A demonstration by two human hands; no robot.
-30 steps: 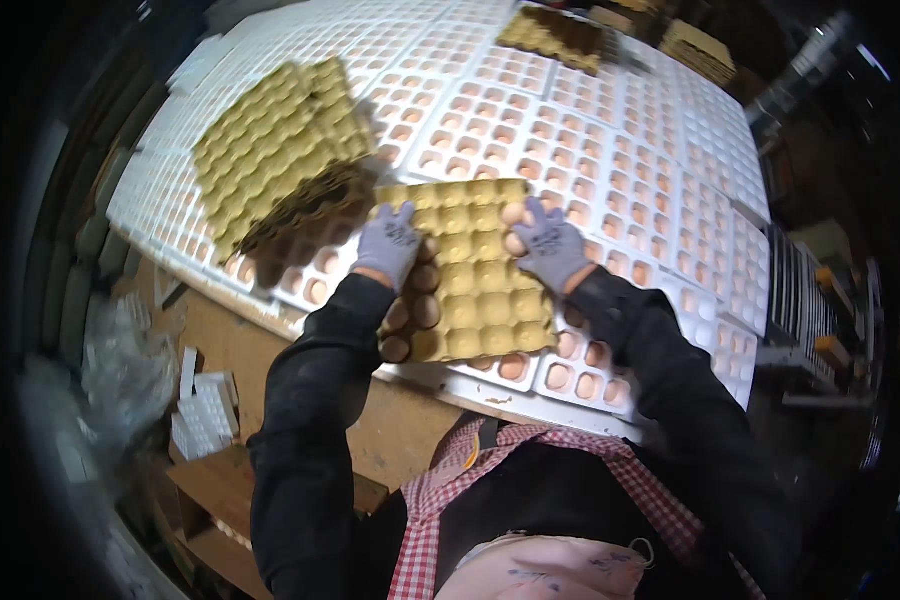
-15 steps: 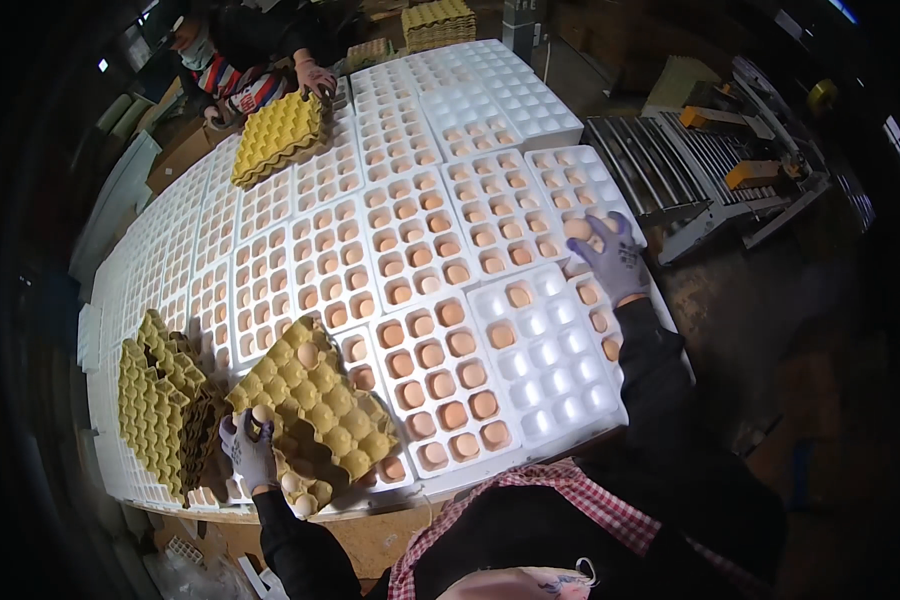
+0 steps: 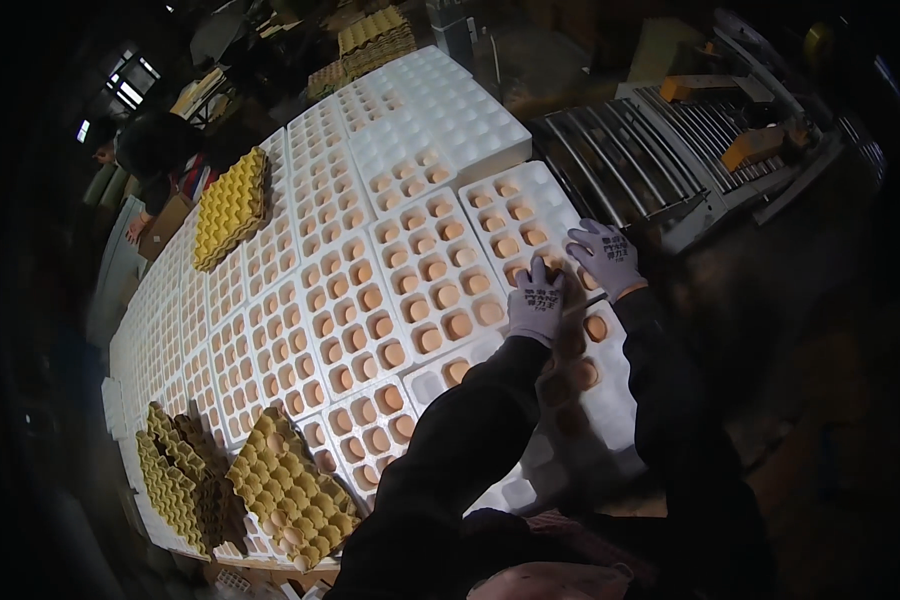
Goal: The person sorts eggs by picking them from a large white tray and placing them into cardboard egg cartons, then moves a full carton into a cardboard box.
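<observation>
Both my hands wear grey gloves and lie close together on a white egg tray (image 3: pixel 515 205) at the right end of the table. My right hand (image 3: pixel 606 257) rests with spread fingers on that tray's right edge, over brown eggs (image 3: pixel 440 295). My left hand (image 3: pixel 537 300) sits just beside it with its fingers bent down onto the eggs; what lies under them is hidden. My dark sleeves cover the near trays.
Many white trays of brown eggs cover the long table (image 3: pixel 300 330). Yellow cardboard trays (image 3: pixel 290 495) lie at the lower left, another yellow tray (image 3: pixel 232 205) near a second person (image 3: pixel 155 150) at the far left. A roller conveyor (image 3: pixel 630 160) stands to the right.
My left hand has let go of the yellow cardboard tray at the lower left and moved right, next to my right hand. The view has swung toward the right end of the table.
</observation>
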